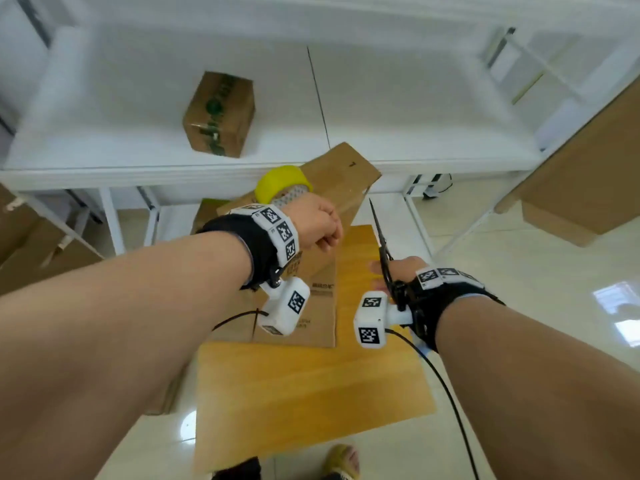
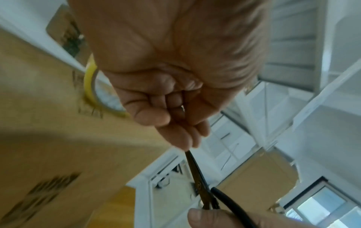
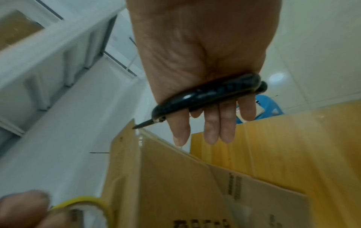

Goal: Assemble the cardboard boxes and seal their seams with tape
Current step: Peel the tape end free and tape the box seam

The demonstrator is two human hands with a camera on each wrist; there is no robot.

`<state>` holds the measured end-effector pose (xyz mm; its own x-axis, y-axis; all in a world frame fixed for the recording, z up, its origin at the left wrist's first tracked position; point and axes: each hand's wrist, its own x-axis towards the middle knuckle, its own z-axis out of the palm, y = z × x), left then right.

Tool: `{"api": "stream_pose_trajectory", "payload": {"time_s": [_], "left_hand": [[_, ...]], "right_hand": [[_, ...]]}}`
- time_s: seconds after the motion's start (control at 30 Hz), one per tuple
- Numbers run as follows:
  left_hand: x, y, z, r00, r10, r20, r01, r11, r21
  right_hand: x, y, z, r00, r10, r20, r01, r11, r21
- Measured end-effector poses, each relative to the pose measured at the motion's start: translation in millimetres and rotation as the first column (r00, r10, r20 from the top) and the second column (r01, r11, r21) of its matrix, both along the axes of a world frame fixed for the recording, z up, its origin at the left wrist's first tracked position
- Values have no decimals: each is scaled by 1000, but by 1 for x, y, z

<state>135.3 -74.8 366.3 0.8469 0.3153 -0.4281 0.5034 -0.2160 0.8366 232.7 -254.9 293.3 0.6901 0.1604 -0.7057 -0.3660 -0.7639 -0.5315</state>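
A brown cardboard box (image 1: 343,181) stands tilted on a wooden board (image 1: 311,382). My left hand (image 1: 318,226) is curled just above the box. It holds a yellow tape roll (image 1: 280,181) against the cardboard. In the left wrist view the roll (image 2: 89,83) shows behind the curled hand (image 2: 171,111), beside the box (image 2: 58,138). My right hand (image 1: 398,268) grips black scissors (image 1: 381,237) with the blades closed and pointing up. The blade tip reaches my left fingertips. In the right wrist view the scissors (image 3: 205,95) have their handle loop across my fingers, above the box (image 3: 175,185).
A taped box (image 1: 220,114) sits on the white table (image 1: 415,133) behind. Flat cardboard (image 1: 311,323) lies on the board under my wrists. Large cardboard sheets (image 1: 588,168) lean at the right, and more cardboard (image 1: 27,244) lies at the left. My foot (image 1: 341,460) is at the board's near edge.
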Motion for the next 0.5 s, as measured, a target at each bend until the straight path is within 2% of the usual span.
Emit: {"api": "stream_pose_trajectory", "payload": {"time_s": [0.1, 0.13, 0.2, 0.27, 0.3, 0.4, 0.5], "left_hand": [[-9, 43, 19, 993, 104, 59, -111, 985, 131], [-13, 59, 17, 993, 113, 42, -120, 964, 238], [-20, 96, 5, 969, 238, 65, -240, 853, 463], [-26, 122, -9, 919, 383, 91, -372, 769, 519], [-27, 129, -16, 910, 406, 78, -386, 767, 513], [-23, 142, -36, 940, 319, -118, -233, 855, 463], [-20, 143, -55, 944, 201, -263, -71, 899, 431]], "right_hand": [[-6, 38, 16, 996, 39, 78, -43, 997, 56], [-10, 49, 16, 993, 40, 112, -48, 996, 75], [-19, 67, 10, 991, 12, 131, -26, 994, 108], [-24, 83, 5, 986, -17, 163, -3, 993, 119], [-24, 90, 3, 983, -20, 183, -2, 992, 124], [-24, 106, -2, 982, -52, 183, 27, 990, 136], [-28, 120, -4, 985, -71, 159, 46, 987, 157]]}}
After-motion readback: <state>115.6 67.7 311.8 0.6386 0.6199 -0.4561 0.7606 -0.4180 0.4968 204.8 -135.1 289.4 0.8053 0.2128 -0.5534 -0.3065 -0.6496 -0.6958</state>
